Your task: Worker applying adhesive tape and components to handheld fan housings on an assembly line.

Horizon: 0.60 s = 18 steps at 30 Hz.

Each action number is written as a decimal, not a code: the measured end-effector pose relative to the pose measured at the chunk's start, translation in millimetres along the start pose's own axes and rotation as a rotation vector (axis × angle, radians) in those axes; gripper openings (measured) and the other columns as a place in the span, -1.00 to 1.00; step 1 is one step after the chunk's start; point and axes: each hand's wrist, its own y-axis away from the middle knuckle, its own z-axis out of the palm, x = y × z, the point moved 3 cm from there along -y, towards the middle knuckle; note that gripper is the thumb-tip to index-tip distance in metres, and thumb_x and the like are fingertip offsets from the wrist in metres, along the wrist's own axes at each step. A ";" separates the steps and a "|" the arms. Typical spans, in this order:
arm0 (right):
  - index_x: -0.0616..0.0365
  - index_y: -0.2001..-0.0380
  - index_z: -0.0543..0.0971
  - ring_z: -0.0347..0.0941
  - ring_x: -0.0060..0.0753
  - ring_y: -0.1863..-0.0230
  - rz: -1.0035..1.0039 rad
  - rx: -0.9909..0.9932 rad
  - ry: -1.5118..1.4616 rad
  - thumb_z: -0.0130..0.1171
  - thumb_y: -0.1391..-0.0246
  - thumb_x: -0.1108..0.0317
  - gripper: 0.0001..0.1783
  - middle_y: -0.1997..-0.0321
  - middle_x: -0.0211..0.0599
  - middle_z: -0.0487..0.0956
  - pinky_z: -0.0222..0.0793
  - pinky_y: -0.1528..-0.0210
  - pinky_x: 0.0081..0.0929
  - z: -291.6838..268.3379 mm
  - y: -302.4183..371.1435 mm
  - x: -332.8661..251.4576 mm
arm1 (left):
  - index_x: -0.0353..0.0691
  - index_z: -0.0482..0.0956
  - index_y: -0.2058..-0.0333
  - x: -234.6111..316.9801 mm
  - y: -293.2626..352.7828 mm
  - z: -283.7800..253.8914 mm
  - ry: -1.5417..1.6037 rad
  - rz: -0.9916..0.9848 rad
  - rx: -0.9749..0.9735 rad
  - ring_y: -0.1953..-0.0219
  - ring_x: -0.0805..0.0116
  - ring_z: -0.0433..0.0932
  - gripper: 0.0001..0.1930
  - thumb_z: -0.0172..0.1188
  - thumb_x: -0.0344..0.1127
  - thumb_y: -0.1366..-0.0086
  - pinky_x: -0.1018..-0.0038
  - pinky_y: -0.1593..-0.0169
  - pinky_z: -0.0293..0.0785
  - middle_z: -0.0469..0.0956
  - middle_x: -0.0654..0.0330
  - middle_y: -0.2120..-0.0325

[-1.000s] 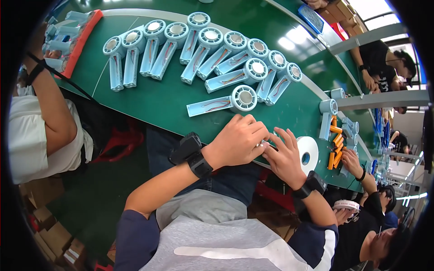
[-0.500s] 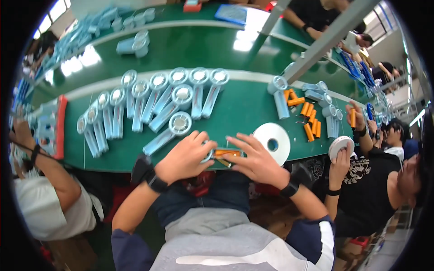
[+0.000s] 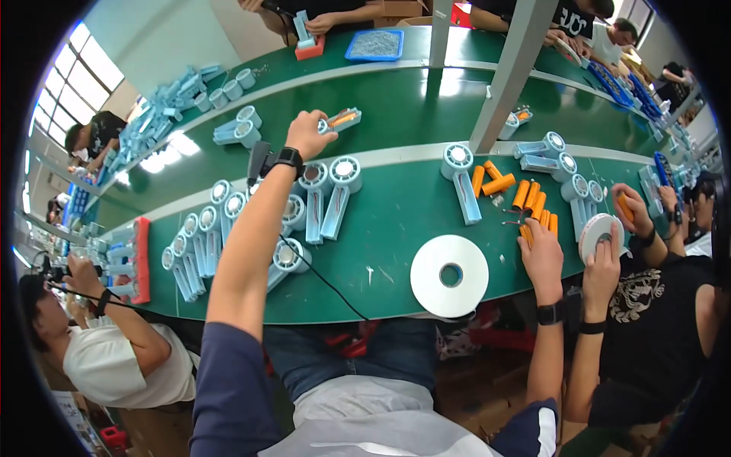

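Observation:
My left hand [image 3: 309, 135] is stretched far out over the green belt beyond the near bench. Its fingers are closed on the round head of a light blue handheld fan housing [image 3: 355, 115] with an orange battery in its open handle. At the right, my right hand [image 3: 543, 265] reaches into a pile of orange batteries [image 3: 536, 201], fingers closed around an orange battery [image 3: 525, 233] and partly covering it. Several blue fan housings [image 3: 335, 209] stand in a row, partly hidden by my left forearm. A white tape roll [image 3: 429, 283] lies near the bench edge.
One blue housing [image 3: 467, 196] lies left of the batteries; more housings [image 3: 543, 162] lie beyond them. A grey metal post [image 3: 506, 84] rises behind. To my right, a co-worker's hands hold a white roll [image 3: 592, 242] and a battery. A black cable [image 3: 327, 283] crosses the bench.
My left hand has carried the fan housing with its battery from the bench edge out to the belt. My right hand has left it and moved right to the batteries. The view has shifted.

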 end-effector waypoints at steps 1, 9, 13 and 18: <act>0.16 0.05 0.56 0.50 0.13 0.17 0.038 0.013 0.011 0.25 -0.09 0.39 -0.67 0.15 -0.06 0.60 0.44 0.11 -0.13 -9.3 1.4 5.0 | -0.20 0.60 0.08 -3.0 -15.4 24.2 0.013 0.038 -0.011 0.08 -0.07 0.53 -0.45 0.45 -0.01 -0.01 0.18 -0.04 0.48 0.56 -0.09 0.19; 0.23 0.00 0.50 0.46 -0.57 0.33 0.331 -0.311 -0.894 0.14 -0.18 0.47 -0.69 0.32 -0.37 0.52 0.39 0.25 -0.55 -7.3 38.0 0.7 | -0.21 0.57 0.01 -8.2 -8.6 -9.2 -0.217 0.252 0.267 0.03 -0.02 0.53 -0.51 0.39 -0.10 -0.13 0.22 -0.07 0.43 0.58 -0.03 0.09; 0.27 -0.04 0.45 0.42 -0.66 0.36 0.393 -0.148 -1.345 0.11 -0.19 0.49 -0.66 0.32 -0.42 0.50 0.36 0.27 -0.64 9.0 96.8 -9.4 | -0.16 0.58 0.16 172.2 121.9 -15.7 0.208 0.667 -0.190 0.05 0.02 0.51 -0.64 0.39 -0.31 -0.02 0.16 -0.08 0.39 0.56 0.07 0.20; 0.30 -0.06 0.43 0.45 -0.58 0.37 0.602 -0.331 -1.432 0.09 -0.17 0.47 -0.63 0.29 -0.32 0.54 0.37 0.30 -0.63 21.1 161.6 -41.6 | -0.14 0.48 -0.12 236.8 233.7 0.0 0.238 0.918 -0.386 -0.13 0.17 0.42 -0.28 0.49 -0.16 0.08 0.18 -0.19 0.29 0.50 0.17 0.01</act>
